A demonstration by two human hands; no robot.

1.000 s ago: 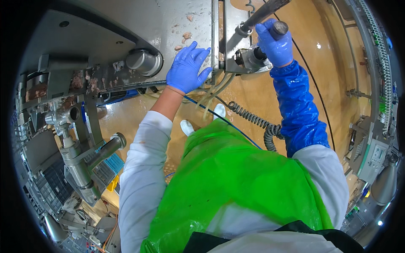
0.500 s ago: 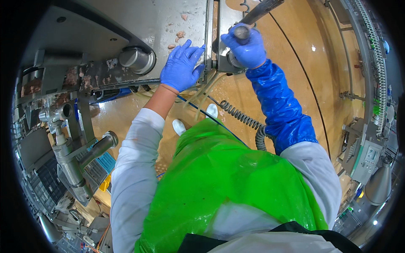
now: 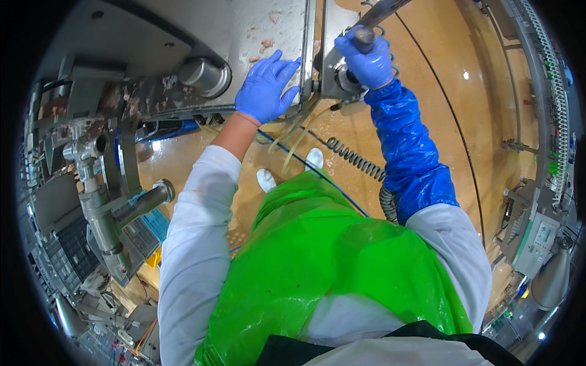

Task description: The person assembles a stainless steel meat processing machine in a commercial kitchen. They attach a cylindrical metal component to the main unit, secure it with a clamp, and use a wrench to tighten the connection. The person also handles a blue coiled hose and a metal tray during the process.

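My left hand (image 3: 267, 90), in a blue glove, lies with fingers spread on the near edge of a wet steel worktop (image 3: 238, 27). Small pink scraps of meat (image 3: 267, 44) dot the metal just past its fingertips. The fingers of my right hand (image 3: 371, 64) are wrapped around a round-ended metal handle (image 3: 364, 36), which stands beside a dark metal bar (image 3: 383, 11). A blue plastic sleeve (image 3: 406, 146) covers that forearm. Below the handle, a steel bracket with a round fitting (image 3: 348, 80) is partly hidden by the hand.
A thick steel knob (image 3: 204, 77) sits left of my left hand. Steel pipework (image 3: 104, 207) stands at the left. A coiled grey hose (image 3: 357, 165) and a black cable (image 3: 448, 104) cross over the wet tan floor (image 3: 427, 183). Machinery with a control panel (image 3: 540, 235) is at the right.
The view has shifted slightly. My right hand, still around the handle, sits a little higher and farther right; my left hand stays flat at the worktop's edge.
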